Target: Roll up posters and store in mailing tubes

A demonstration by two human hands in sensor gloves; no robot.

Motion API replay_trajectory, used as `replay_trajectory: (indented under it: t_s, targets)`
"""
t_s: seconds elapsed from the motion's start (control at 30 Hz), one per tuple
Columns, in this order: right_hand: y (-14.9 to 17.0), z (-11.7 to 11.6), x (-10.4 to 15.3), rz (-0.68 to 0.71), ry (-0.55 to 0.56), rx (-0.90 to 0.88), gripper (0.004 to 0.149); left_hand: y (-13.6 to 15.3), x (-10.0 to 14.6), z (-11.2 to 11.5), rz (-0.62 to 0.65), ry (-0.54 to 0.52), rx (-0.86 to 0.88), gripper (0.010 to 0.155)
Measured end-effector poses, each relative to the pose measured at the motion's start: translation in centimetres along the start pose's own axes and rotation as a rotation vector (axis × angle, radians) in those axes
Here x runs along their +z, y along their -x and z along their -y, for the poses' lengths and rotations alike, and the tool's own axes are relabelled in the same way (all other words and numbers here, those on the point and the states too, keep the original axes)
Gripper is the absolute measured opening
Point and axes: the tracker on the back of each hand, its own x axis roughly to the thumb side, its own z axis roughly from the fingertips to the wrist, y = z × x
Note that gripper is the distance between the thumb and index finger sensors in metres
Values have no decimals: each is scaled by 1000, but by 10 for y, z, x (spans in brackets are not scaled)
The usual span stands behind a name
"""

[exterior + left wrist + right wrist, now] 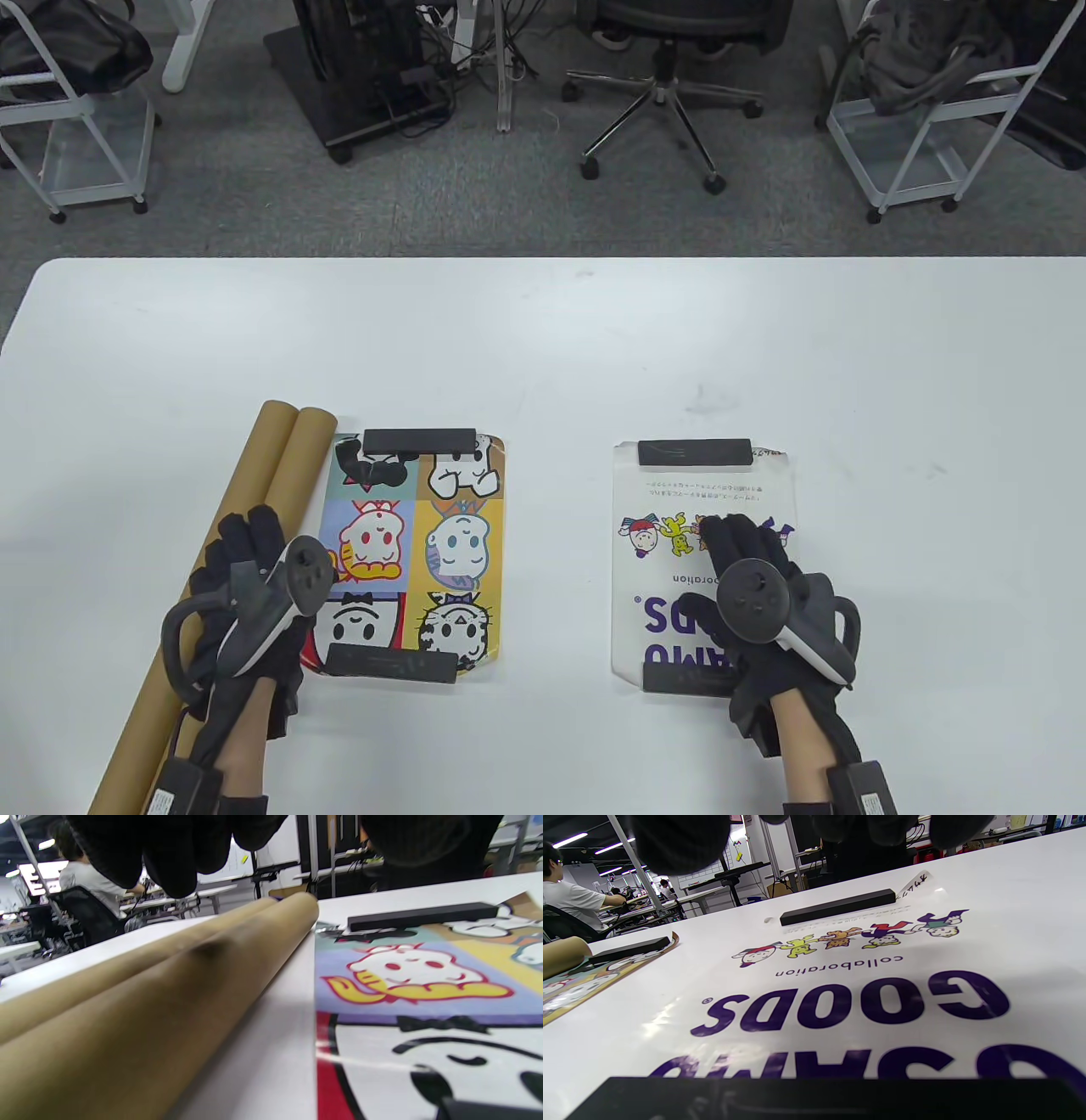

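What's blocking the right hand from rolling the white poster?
Two black bars: one pins the white poster's far edge, another its near edge. The right hand is over the poster.

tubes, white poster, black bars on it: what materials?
Mailing tubes: likely cardboard, matte kraft brown, no sheen. White poster: glossy coated paper or film, glare streaks in the right wrist view. Black bars: matte and rigid, probably weights; plastic, rubber or metal, cannot tell.
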Motion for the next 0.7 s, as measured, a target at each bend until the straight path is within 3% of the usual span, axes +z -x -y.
replay_trajectory:
  t_s: [0.37, 0.7]
  targets:
    - [0, 0, 0, -10, -10, 0, 82, 5, -8, 12, -40, 126, 9, 96]
    - [1, 0, 0, -13, -14, -3, 82, 3, -8, 14, -51, 118, -47, 88]
